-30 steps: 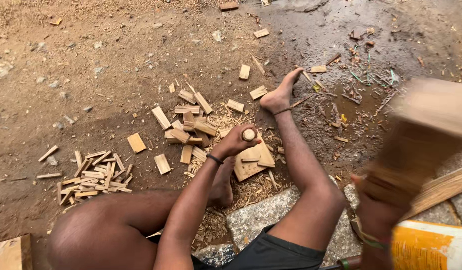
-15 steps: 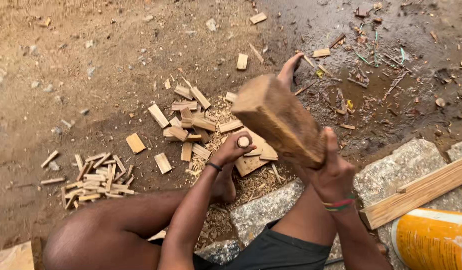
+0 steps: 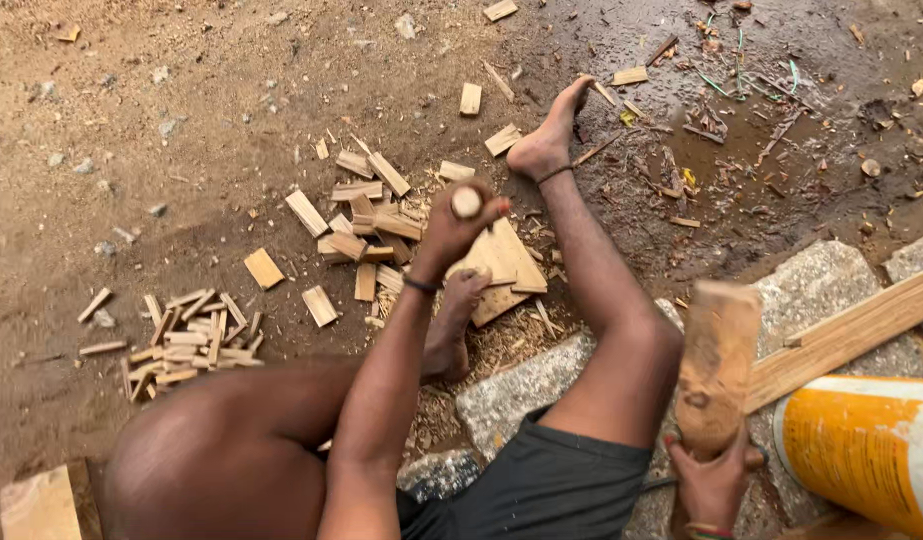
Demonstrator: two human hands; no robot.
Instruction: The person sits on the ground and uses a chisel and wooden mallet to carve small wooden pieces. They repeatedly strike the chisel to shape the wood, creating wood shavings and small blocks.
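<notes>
Left hand [image 3: 451, 232] clamps the chisel [image 3: 467, 202] upright on the board [image 3: 501, 268], foot [image 3: 459, 318] pinning it at 6 o'clock, while right hand [image 3: 714, 484] grips the mallet [image 3: 716, 362] raised at 4 o'clock.

The wooden mallet [image 3: 716, 365], raised over the flat wooden board [image 3: 501, 265] half a second ago, is now drawn back low beside the right thigh, upright and blurred, gripped by the right hand [image 3: 716, 485] near the frame's bottom edge; a second ago it was a blur at the right edge, higher up
</notes>
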